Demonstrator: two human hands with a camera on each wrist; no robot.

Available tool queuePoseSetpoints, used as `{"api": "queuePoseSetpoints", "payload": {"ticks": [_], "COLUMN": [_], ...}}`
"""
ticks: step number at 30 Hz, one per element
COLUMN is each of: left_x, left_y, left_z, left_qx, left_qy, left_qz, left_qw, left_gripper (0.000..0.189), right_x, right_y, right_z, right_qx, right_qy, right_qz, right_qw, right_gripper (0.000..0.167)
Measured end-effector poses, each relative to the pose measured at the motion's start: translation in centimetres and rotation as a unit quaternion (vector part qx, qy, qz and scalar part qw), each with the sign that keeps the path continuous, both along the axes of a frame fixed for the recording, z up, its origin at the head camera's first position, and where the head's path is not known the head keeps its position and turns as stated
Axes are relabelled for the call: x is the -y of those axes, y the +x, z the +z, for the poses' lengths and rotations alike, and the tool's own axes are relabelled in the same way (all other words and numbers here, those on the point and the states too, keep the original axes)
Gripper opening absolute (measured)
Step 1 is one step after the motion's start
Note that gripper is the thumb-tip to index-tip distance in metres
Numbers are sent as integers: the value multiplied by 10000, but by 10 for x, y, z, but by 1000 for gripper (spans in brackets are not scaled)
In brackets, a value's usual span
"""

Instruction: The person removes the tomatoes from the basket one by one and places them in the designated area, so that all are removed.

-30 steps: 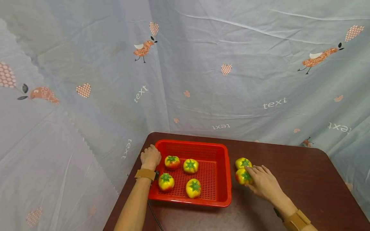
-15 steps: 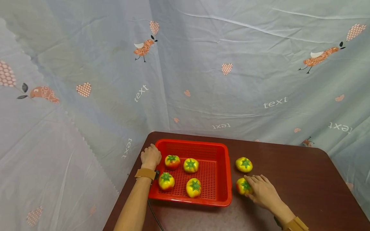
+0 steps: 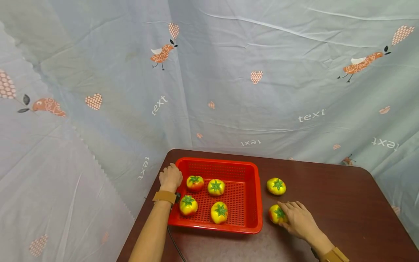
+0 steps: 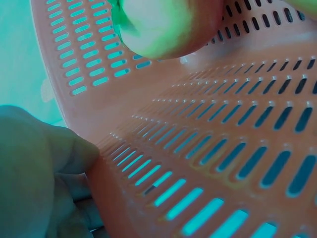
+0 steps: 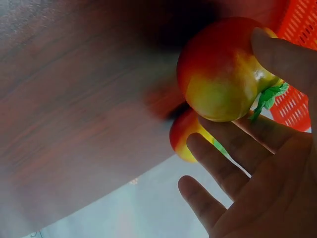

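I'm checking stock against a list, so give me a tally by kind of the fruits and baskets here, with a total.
Red basket: 1
Yellow-and-red fruits: 6 (4 inside the basket, 2 outside it)
Total: 7

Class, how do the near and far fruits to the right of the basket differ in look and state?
The right hand pinches the near fruit; the far fruit is untouched. In the head view, the near fruit shows red on one side; the far fruit looks nearly all yellow. There, the hand partly covers the near fruit; the far fruit is fully visible. Both have green leafy tops and are outside the basket.
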State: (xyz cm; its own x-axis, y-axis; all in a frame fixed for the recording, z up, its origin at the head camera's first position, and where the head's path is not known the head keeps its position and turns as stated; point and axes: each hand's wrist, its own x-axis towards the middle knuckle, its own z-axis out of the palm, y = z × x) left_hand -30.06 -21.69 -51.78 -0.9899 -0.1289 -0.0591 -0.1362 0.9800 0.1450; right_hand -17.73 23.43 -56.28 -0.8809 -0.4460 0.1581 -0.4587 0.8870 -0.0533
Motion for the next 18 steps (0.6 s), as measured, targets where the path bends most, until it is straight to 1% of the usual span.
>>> {"api": "queuePoseSetpoints", "payload": {"ticks": [8,13,18], "left_x": [0,0,1], "left_y": [-1,-1,-1], "left_z": [0,-1,-2], "left_qx": [-72,-56,-111], "left_qy": [-21,-29,-35], "left_qz": [-8,-8,-15], "left_qw": [10000,10000,9999], "left_gripper": [59,59,58], "right_x": [-3,-2,-1], "right_y": [1,-1,-1], "right_z": [-4,-4,-5], "right_qx": [-1,4,26], "right_qy": [16,-1,55], "right_qz": [-28,19,15], "right_qw": [10000,10000,10000], "right_gripper": [65,65,65]}}
